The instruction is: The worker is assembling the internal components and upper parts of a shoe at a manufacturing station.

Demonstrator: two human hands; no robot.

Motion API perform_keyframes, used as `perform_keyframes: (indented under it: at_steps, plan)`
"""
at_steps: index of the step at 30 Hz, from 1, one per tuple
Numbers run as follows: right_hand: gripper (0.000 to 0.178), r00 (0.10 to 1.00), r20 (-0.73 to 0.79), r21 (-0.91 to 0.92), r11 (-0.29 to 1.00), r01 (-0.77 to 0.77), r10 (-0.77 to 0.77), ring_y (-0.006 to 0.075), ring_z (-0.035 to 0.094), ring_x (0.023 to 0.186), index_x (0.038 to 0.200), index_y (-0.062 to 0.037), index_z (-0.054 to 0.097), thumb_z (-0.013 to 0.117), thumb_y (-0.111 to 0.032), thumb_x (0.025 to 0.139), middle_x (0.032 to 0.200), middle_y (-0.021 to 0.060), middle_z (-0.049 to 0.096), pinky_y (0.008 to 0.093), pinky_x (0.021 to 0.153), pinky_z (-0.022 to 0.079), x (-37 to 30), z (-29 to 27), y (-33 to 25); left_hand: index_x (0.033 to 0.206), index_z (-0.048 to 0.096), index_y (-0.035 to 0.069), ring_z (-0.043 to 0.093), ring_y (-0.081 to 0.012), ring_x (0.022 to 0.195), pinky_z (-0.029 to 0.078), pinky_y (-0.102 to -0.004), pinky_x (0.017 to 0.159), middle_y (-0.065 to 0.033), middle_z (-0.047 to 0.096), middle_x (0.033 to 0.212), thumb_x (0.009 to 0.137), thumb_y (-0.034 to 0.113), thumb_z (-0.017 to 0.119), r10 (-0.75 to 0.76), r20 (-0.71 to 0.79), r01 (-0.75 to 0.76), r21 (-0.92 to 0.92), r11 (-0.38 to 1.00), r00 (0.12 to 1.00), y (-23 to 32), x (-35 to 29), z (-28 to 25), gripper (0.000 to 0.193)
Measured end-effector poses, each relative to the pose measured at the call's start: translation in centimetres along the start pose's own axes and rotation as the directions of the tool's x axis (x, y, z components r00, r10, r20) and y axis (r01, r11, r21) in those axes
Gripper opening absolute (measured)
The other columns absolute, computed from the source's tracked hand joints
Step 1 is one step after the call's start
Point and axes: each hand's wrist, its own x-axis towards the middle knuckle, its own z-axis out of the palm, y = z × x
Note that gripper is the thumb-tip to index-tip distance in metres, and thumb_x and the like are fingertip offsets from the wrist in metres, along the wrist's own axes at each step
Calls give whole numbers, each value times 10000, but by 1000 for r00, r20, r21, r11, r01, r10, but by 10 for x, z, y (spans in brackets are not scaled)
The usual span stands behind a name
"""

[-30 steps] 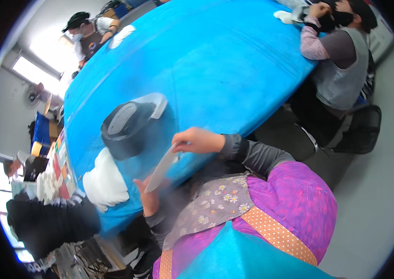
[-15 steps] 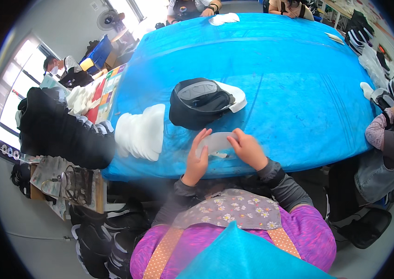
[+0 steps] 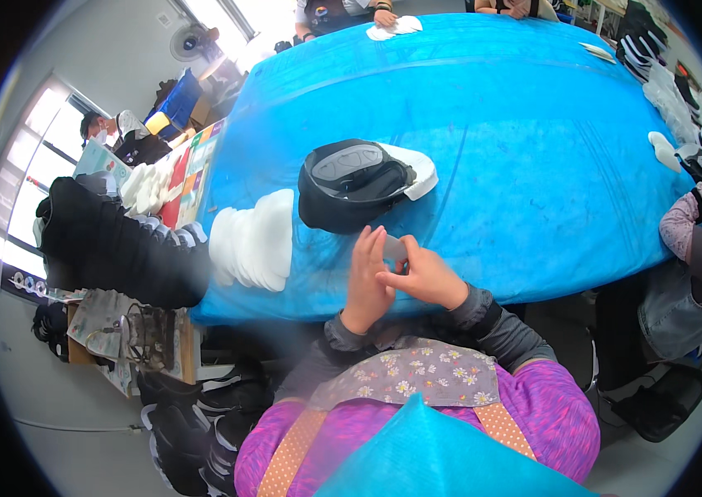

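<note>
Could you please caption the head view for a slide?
Both hands, left hand and right hand, hold a small pale piece beside a black shoe on the blue table.

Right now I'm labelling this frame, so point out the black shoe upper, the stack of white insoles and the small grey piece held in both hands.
black shoe upper (image 3: 351, 186), head view, grey top panel.
stack of white insoles (image 3: 253, 240), head view, middle.
small grey piece (image 3: 393, 247), head view, visible face.
</note>
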Motion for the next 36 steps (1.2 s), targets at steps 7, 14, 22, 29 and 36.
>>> perform_keyframes:
  at_steps: [7,14,22,29,36]
  plan:
    - [522,997,23,198,977,-74,70,157,610,793,1200,-1,468,720,-314,866,904,117,647,318,686,502,-16,-35,27,1486,306,-4,312,-370,1430,234,-466,1164,-247,339,1517,868,163,664,223,-84,-237,-232,944,971,-20,24,-35,734]
    - [576,989,-129,360,926,118,-76,160,593,817,1261,1,457,713,-282,830,923,98,644,305,711,492,-29,-31,62,1428,355,-42,375,-367,1336,268,-438,1134,-243,410,1426,914,296,687,-492,-253,340,-468,816,833,-89,63,-30,699]
    - [798,941,-275,351,890,290,-198,193,609,885,1327,14,397,730,-490,805,948,102,608,324,780,493,-31,-28,73,1296,457,-64,504,-377,1172,387,-455,1017,-250,535,1232,828,441,774,-466,-409,363,-306,880,785,-100,64,-19,758]
    - [732,929,-311,349,885,309,-202,219,574,1085,1347,9,377,665,-432,838,1179,128,551,349,919,475,-31,-31,67,1280,434,-89,572,-294,1086,446,-387,962,-220,569,1186,873,315,698,-555,-278,364,-519,774,784,-107,58,-27,632]
    - [761,907,-380,425,836,347,-184,195,589,1065,1363,-1,355,682,-405,807,1148,111,582,344,922,464,-52,-53,20,1518,309,45,435,-200,1272,412,-316,961,-76,343,1538,940,297,381,-598,-61,375,-727,575,799,-83,21,-56,635]
